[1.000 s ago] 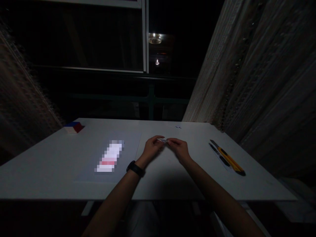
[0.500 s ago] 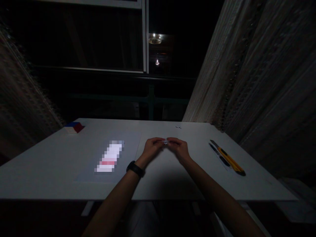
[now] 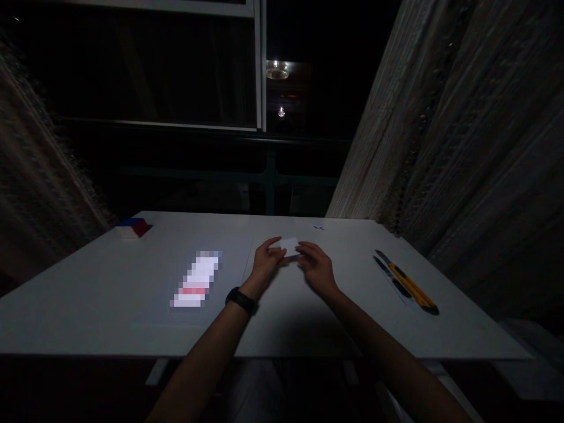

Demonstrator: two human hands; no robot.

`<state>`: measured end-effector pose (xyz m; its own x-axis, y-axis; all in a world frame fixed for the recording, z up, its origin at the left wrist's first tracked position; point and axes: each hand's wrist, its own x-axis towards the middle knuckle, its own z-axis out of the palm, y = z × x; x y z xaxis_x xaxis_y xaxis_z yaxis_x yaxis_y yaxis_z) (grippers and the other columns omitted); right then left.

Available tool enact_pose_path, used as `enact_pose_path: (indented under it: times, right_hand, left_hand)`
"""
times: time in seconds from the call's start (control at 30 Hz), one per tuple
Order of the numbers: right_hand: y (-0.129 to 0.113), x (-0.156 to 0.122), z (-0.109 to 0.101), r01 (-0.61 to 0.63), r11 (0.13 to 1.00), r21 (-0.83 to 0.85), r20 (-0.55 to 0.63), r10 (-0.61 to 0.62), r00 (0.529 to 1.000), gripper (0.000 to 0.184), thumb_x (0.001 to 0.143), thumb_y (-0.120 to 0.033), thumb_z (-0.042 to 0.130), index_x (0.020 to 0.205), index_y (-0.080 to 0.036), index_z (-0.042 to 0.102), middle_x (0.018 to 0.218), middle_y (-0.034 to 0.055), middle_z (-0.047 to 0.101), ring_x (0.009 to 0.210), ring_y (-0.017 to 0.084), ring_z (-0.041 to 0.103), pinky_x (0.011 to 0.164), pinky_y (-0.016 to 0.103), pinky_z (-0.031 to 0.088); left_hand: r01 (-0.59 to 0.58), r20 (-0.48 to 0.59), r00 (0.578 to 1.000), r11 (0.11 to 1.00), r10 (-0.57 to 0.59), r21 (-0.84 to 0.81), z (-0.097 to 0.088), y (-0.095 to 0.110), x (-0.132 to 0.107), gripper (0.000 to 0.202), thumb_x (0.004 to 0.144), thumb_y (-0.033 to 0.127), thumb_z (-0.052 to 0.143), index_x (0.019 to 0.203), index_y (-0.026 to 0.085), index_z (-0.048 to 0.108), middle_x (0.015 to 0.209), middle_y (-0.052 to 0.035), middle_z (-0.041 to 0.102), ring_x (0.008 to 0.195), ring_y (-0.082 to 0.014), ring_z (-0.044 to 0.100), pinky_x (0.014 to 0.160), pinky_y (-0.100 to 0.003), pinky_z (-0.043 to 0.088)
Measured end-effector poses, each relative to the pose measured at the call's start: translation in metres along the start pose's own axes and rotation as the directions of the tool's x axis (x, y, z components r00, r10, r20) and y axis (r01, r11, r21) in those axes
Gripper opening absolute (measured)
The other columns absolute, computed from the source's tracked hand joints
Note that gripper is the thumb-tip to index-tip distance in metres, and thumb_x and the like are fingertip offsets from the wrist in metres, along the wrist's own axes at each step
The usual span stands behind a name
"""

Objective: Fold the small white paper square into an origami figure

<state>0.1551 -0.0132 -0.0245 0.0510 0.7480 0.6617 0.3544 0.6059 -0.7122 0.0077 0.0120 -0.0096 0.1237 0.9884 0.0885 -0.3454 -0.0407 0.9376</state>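
Note:
Both of my hands meet over the middle of a white table (image 3: 110, 305) in dim light. My left hand (image 3: 265, 264), with a black watch on its wrist, pinches the left side of a small white folded piece of paper (image 3: 289, 245). My right hand (image 3: 316, 268) pinches the right side of the same paper. The paper is tilted up so its flat face shows.
A yellow and black utility knife (image 3: 413, 288) and a dark pen (image 3: 391, 276) lie at the right of the table. A blurred-out sheet (image 3: 198, 279) lies left of my hands. A red and blue block (image 3: 132, 227) sits at the far left corner. Curtains hang on both sides.
The paper, held edge-on as a thin strip before, has been turned up to show its flat face. Both hands shifted slightly forward and closer together.

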Motion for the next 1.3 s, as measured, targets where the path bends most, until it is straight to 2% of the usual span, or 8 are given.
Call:
enact_pose_path:
  times: [0.1,0.23,0.33,0.47,0.6,0.7,0.93,1.3]
  right_hand:
    - [0.007,0.003,-0.006,-0.101,0.992,0.077,-0.015,0.102,0.995,0.042,0.066,-0.01,0.056,0.104,-0.026,0.059,0.119,0.0067,0.046,0.083,0.016,0.058,0.075,0.033,0.049]
    - [0.015,0.008,-0.015,-0.168,0.97,0.174,0.141,0.144,0.98,0.036,0.061,-0.016,0.064,0.097,-0.024,0.063,0.121,0.0071,0.045,0.092,0.019,0.056,0.077,0.032,0.048]
    - [0.016,0.009,-0.016,-0.224,0.949,0.223,0.217,0.176,0.96,0.025,0.06,-0.021,0.068,0.085,-0.021,0.067,0.111,0.008,0.054,0.092,0.021,0.057,0.077,0.033,0.047]
    - [0.013,0.007,-0.011,-0.282,0.934,0.22,0.193,0.242,0.951,0.018,0.06,-0.025,0.067,0.077,-0.019,0.068,0.091,0.007,0.064,0.083,0.02,0.059,0.076,0.034,0.046]
    - [0.012,0.006,-0.009,-0.301,0.924,0.235,0.172,0.265,0.949,0.021,0.057,-0.026,0.069,0.077,-0.019,0.068,0.089,0.0064,0.065,0.079,0.019,0.06,0.073,0.033,0.047]
    - [0.012,0.007,-0.01,-0.315,0.906,0.283,0.175,0.274,0.945,0.025,0.054,-0.026,0.071,0.077,-0.019,0.068,0.091,0.0061,0.065,0.079,0.019,0.06,0.072,0.032,0.047]
    - [0.013,0.006,-0.012,-0.457,0.844,0.279,0.255,0.394,0.883,0.026,0.052,-0.027,0.071,0.075,-0.016,0.069,0.061,0.0036,0.066,0.056,0.017,0.059,0.056,0.029,0.047]
    - [0.013,0.007,-0.016,-0.389,0.873,0.296,0.383,0.265,0.885,0.024,0.051,-0.026,0.075,0.073,-0.017,0.07,0.081,0.006,0.066,0.073,0.018,0.061,0.067,0.031,0.047]
  left_hand:
    - [0.0,-0.06,0.998,0.999,0.002,0.038,-0.002,0.0,0.002,0.052,0.06,0.016,0.068,0.109,0.012,0.051,0.067,-0.0028,0.061,0.053,-0.0098,0.057,0.052,-0.022,0.046]
    - [0.081,-0.02,0.997,0.994,-0.08,0.068,-0.003,-0.003,0.004,0.034,0.058,0.019,0.069,0.089,0.007,0.061,0.073,-0.0079,0.063,0.058,-0.0106,0.057,0.053,-0.02,0.045]
    - [0.157,0.035,0.986,0.983,-0.161,0.092,-0.003,-0.003,0.003,0.027,0.058,0.021,0.07,0.079,0.006,0.063,0.065,-0.0064,0.062,0.053,-0.0089,0.055,0.049,-0.018,0.042]
    - [0.25,0.074,0.964,0.966,-0.254,0.06,-0.001,-0.001,0.001,0.022,0.063,0.023,0.067,0.077,0.007,0.062,0.06,-0.0062,0.06,0.053,-0.0104,0.057,0.049,-0.018,0.043]
    - [0.301,0.124,0.945,0.953,-0.302,0.025,-0.001,0.0,0.0,0.025,0.063,0.021,0.068,0.082,0.008,0.061,0.067,-0.0096,0.063,0.061,-0.0152,0.062,0.055,-0.022,0.048]
    - [0.26,0.134,0.956,0.965,-0.262,0.032,-0.002,0.0,-0.001,0.024,0.061,0.018,0.069,0.08,0.007,0.061,0.066,-0.0094,0.063,0.06,-0.0152,0.062,0.051,-0.019,0.047]
    - [0.131,0.101,0.984,0.98,-0.147,0.152,0.001,0.003,-0.005,0.024,0.061,0.024,0.069,0.074,0.006,0.062,0.06,-0.009,0.063,0.05,-0.0131,0.059,0.044,-0.019,0.041]
    - [0.015,0.13,0.99,0.968,-0.049,0.252,-0.001,0.002,-0.001,0.029,0.06,0.032,0.067,0.075,0.006,0.067,0.057,-0.0059,0.061,0.045,-0.0092,0.05,0.044,-0.02,0.037]
